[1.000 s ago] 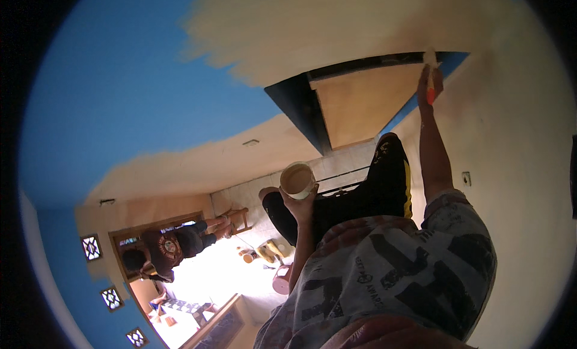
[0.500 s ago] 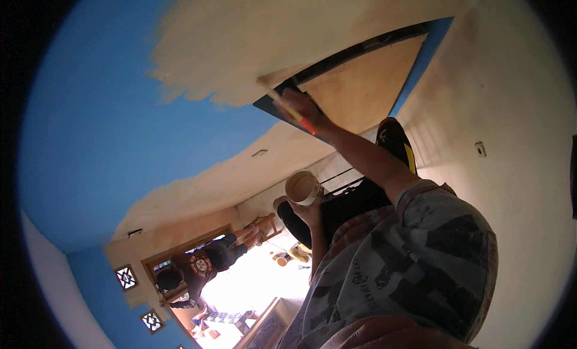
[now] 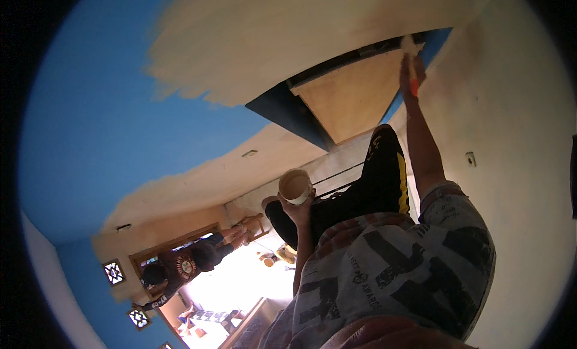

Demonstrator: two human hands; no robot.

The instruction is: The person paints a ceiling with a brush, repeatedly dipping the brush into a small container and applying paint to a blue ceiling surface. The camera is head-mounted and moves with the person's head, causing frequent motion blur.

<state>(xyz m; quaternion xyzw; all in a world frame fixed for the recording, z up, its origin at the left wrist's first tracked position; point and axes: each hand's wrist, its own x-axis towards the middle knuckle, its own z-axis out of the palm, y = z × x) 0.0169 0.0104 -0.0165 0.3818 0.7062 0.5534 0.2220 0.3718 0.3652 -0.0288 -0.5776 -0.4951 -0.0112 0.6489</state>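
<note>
My right hand (image 3: 412, 71) is raised at the upper right, closed around a paintbrush (image 3: 414, 87) with an orange-red handle end. The brush's pale, slightly blurred bristles point up beside a narrow blue strip (image 3: 437, 44) at the edge of a wooden panel (image 3: 351, 91). I cannot tell whether they touch the surface. Lower down, my left hand (image 3: 299, 213) is wrapped round a pale round tub (image 3: 295, 186) with beige paint inside, held near my bent leg (image 3: 342, 211). A dark opening (image 3: 354, 53) borders the panel's upper edge.
Beige paint (image 3: 240, 42) covers part of the blue surface (image 3: 114, 103). At the lower left another person (image 3: 189, 265) in dark clothes stands on a wooden stool (image 3: 256, 224), close to a door frame and small patterned vents (image 3: 113, 273). A socket (image 3: 470, 159) sits on the pale right wall.
My right hand has carried the brush from the panel's left corner across to its right end, by the blue strip. The tub in my left hand shows slightly further left.
</note>
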